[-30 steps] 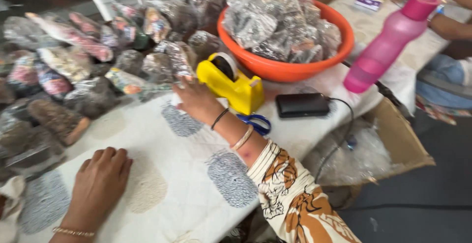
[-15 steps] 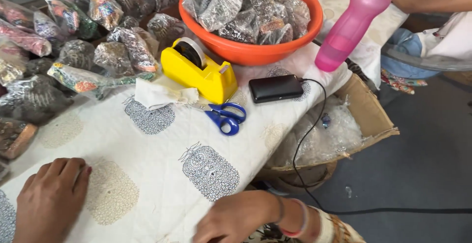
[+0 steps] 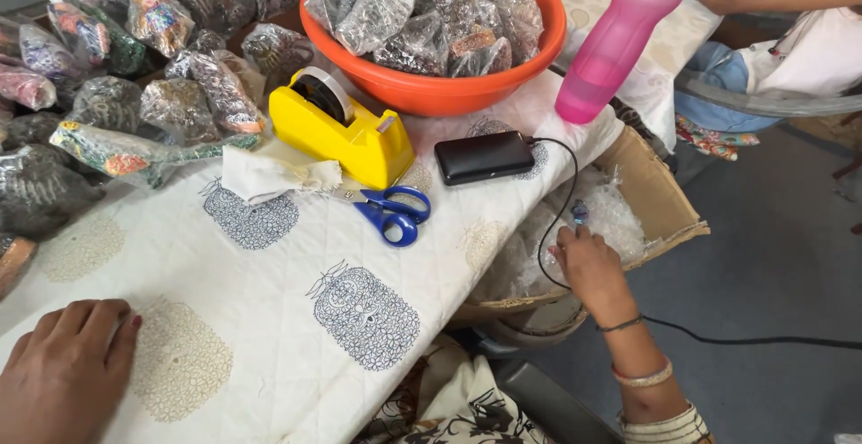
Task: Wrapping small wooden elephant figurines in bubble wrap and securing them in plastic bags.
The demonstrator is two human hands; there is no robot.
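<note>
My left hand [image 3: 63,372] lies flat on the white printed tablecloth [image 3: 296,354] at the near left, fingers loosely curled, holding nothing. My right hand [image 3: 588,264] reaches down past the table's right edge into a cardboard box [image 3: 660,197] full of clear plastic bags [image 3: 611,219], fingertips touching the plastic beside a black cable [image 3: 561,193]. Whether it grips a bag is not visible. Blue-handled scissors [image 3: 391,215], a yellow tape dispenser [image 3: 341,130] and a crumpled white cloth [image 3: 274,170] lie on the table between my hands.
An orange basin [image 3: 440,89] heaped with small filled packets stands at the back. Several more packets [image 3: 135,76] cover the left side. A black power bank [image 3: 485,157] and a pink bottle [image 3: 615,44] sit near the right edge. Another person [image 3: 781,22] sits at the far right.
My right hand left the tape dispenser, swung off the table and down into the cardboard box. My left hand stayed on the cloth. The view shifted right.
</note>
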